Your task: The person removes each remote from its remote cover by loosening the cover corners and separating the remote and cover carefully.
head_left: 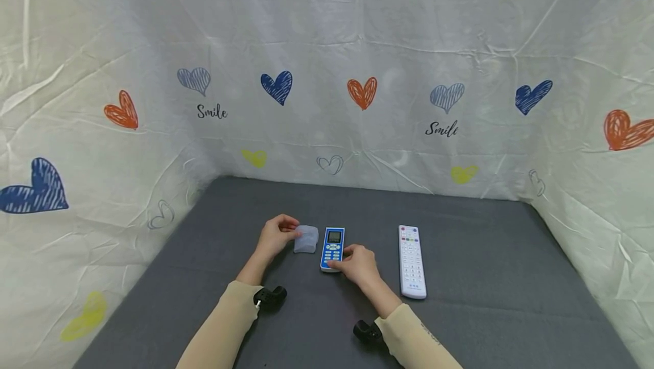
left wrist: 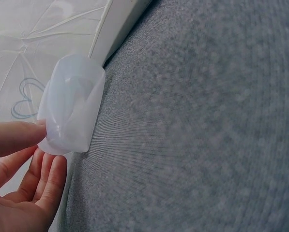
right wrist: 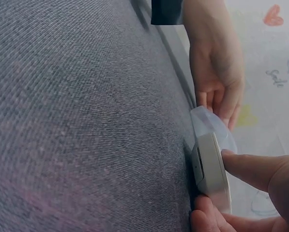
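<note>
In the head view my left hand [head_left: 276, 237] pinches the left edge of a small translucent plastic sleeve [head_left: 306, 239] close to the cloth. From the left wrist view, the thumb lies on the near end of the sleeve [left wrist: 76, 106] and the fingers are below it. Just right of it, my right hand [head_left: 359, 265] grips a small remote control [head_left: 333, 247] with a blue face, a screen and pale buttons. The right wrist view has this remote [right wrist: 213, 166] from its end, thumb on one face and fingers on its side; the sleeve stands just behind it.
A long white remote control [head_left: 411, 261] lies on the grey cloth-covered table [head_left: 475, 255], right of my right hand. White sheets [head_left: 393, 34] with printed hearts stand round the back and sides. Both wrists carry black camera bands [head_left: 271, 296].
</note>
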Motion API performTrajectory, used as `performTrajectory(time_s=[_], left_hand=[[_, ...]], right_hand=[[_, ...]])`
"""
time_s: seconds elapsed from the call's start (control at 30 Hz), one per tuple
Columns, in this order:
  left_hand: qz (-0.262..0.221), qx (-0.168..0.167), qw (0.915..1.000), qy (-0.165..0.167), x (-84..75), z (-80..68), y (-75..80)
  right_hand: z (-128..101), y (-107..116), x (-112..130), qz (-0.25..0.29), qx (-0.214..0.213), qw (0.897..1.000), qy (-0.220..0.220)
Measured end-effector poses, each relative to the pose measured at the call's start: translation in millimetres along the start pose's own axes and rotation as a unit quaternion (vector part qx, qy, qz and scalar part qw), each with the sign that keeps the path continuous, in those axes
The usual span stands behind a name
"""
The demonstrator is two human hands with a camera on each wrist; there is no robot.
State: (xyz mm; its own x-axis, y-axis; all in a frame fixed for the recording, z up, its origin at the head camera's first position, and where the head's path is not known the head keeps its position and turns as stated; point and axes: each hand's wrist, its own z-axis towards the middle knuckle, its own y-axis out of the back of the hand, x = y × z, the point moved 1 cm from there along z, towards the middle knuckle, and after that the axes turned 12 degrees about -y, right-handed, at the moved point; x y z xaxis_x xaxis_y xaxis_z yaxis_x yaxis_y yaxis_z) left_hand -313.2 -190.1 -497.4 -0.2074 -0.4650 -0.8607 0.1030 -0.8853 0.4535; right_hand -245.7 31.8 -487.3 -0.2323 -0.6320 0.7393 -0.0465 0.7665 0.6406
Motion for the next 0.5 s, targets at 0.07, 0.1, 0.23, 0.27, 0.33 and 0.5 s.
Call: performTrajectory(time_s=[0.07,0.1,0.23,0.27,0.33,0.5], left_hand=[[0.001,-0.002,1.0000,-0.001,0.4,-0.1,-0.1],[0.000,-0.002,1.0000,-0.002,0.5,-0.3,0.0],[0.001,-0.001,1.0000,-0.001,1.0,-1.3,-0.4],[0.002,-0.001,1.0000,0.000,1.2,-1.4,-0.5],[0.003,0.001,1.0000,0.002,1.5,-1.6,-0.9],[0.004,-0.002,1.0000,0.004,0.2,-1.6,-0.9]], right_hand=[[0.5,-1.4,-0.4,-0.003,-0.001,1.000,0.002],[0.6,-2.2,-0.6,-0.005,-0.001,1.000,0.003],[-0.3,-3.1,-1.1,-0.007,0.000,1.000,0.008],[-0.7,-2.9,-1.1,-0.005,0.000,1.000,0.007],[-1.2,-2.1,-1.4,-0.003,0.000,1.000,0.010],[-1.5,1.2,-3.1,0.004,0.010,1.000,0.011]])
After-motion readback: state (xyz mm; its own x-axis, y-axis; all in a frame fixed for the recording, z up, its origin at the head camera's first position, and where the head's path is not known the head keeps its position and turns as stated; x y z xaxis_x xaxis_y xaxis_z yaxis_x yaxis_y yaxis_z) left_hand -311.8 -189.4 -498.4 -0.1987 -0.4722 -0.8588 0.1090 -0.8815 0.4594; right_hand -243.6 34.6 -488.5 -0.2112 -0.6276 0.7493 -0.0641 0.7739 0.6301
